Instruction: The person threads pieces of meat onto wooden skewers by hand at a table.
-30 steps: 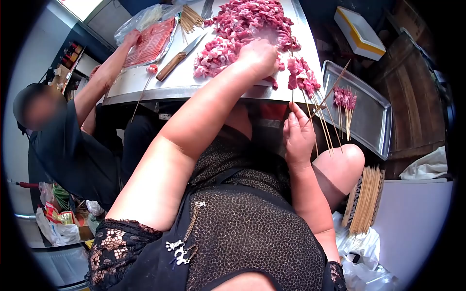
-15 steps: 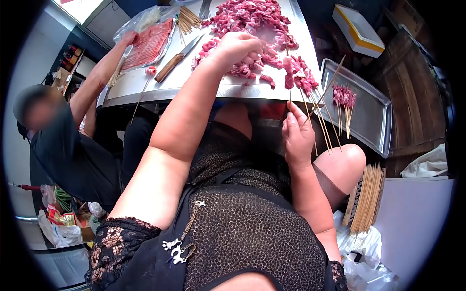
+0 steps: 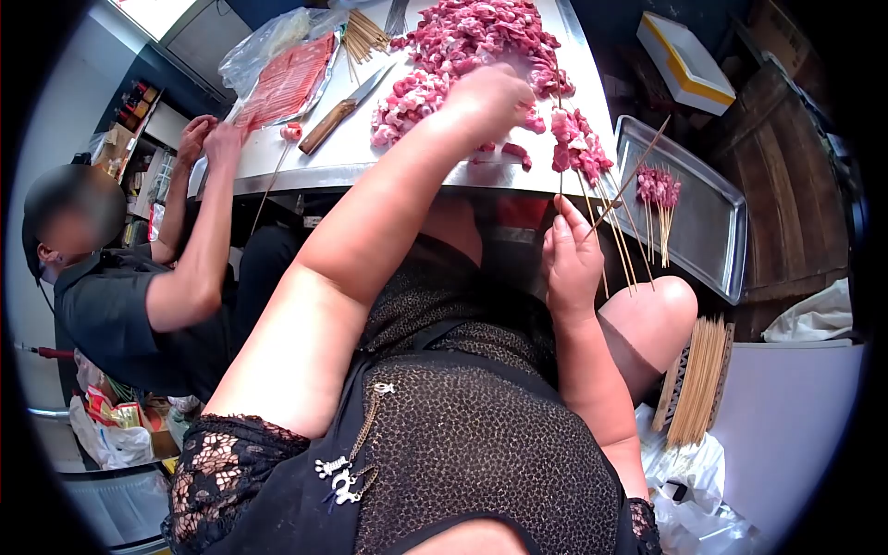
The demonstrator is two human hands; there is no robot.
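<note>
My right hand (image 3: pixel 571 268) pinches the lower part of an upright bamboo skewer (image 3: pixel 560 182). Pieces of raw meat (image 3: pixel 561 125) are threaded on it, and its bare tip rises above them. A second, thicker stick (image 3: pixel 638 171) slants up to the right from beside my fingers. Over the pile of cut raw meat (image 3: pixel 481 37), my left hand (image 3: pixel 495 97) is curled and slightly blurred; its fingertips are near the upright skewer, and what they hold is hidden. Several loaded skewers (image 3: pixel 592 153) lie at the table's right edge, their bare ends jutting toward my knee.
A metal tray (image 3: pixel 698 231) with small finished skewers (image 3: pixel 659 185) is at the right. Bundled bamboo sticks (image 3: pixel 698 388) stand below it. A knife (image 3: pixel 347 109) lies on the white table (image 3: pixel 361 166). At left, a co-worker (image 3: pixel 139 287) reaches toward a sheet of sliced meat (image 3: pixel 291 83).
My left hand has moved right, toward the upright skewer. My right hand has shifted slightly right. The co-worker's hands have drawn back to the near corner of the sliced meat.
</note>
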